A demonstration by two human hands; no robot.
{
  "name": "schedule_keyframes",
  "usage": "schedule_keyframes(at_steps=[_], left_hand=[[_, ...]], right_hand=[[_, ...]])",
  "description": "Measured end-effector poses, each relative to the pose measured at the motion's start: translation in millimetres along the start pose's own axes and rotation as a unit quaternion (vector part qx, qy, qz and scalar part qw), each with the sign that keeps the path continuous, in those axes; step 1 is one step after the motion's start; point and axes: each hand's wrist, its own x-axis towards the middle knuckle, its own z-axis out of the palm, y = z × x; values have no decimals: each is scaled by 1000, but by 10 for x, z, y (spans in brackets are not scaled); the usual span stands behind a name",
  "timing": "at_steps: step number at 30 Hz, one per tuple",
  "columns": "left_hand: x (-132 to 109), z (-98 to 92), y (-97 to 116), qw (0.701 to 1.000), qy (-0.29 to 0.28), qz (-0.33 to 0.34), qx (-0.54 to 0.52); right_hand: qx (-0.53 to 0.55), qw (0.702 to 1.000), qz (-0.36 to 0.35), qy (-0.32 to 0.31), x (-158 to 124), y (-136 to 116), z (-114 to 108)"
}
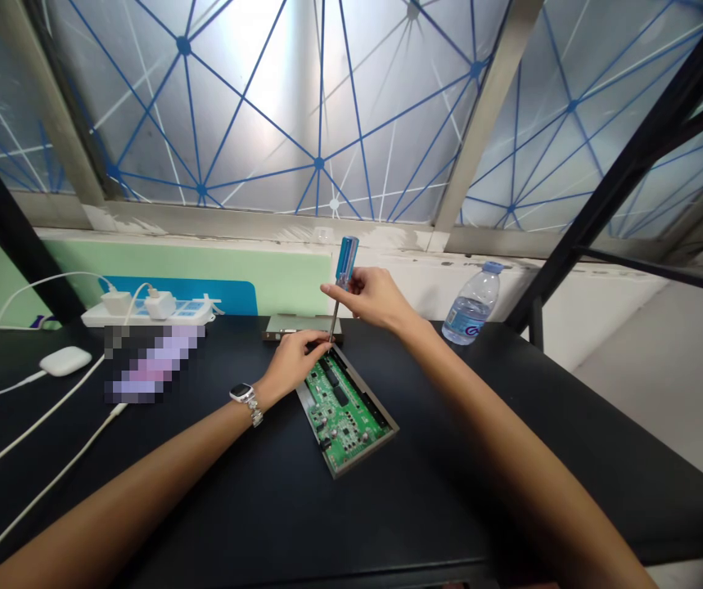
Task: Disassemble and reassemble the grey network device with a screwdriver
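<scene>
A green circuit board [344, 411] lies in an open grey metal case [388, 421] on the black table [388, 507]. My right hand [371, 296] grips a screwdriver [344, 270] by its blue translucent handle, held upright with the tip down at the board's far corner. My left hand [295, 360], with a watch on the wrist, rests on that same far corner, its fingers pinched around the screwdriver's shaft near the tip.
A flat grey metal cover [293, 327] lies just behind the board. A clear water bottle [471, 304] stands at the back right. At the back left are a white power strip [148, 311], white cables [32, 425] and a white earbud case [65, 361]. The table's right edge drops off.
</scene>
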Motion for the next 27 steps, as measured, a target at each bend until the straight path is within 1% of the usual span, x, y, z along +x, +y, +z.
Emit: schedule_keyframes(at_steps=[4,8,11,15,19,24,27], left_hand=[[2,11,-13,1000,2,3,-2],[-7,14,-26,1000,5,13,6],[-17,-3,-57,999,-12,39,20],[-21,-41,-158,995,-39,79,52],[-13,-63,-240,992,-61,76,75],[-9,-60,-252,992,-57,75,82],[-14,-60,-244,992,-58,76,82]], right_hand=[[3,1000,-18,17,7,-10,44],[8,1000,-20,5,3,0,60],[8,1000,-15,-8,-3,4,52],[16,999,-13,-27,-7,-3,38],[27,998,-16,-45,-3,3,34],[44,997,-15,-61,3,20,27],[77,994,-11,-80,2,26,28]])
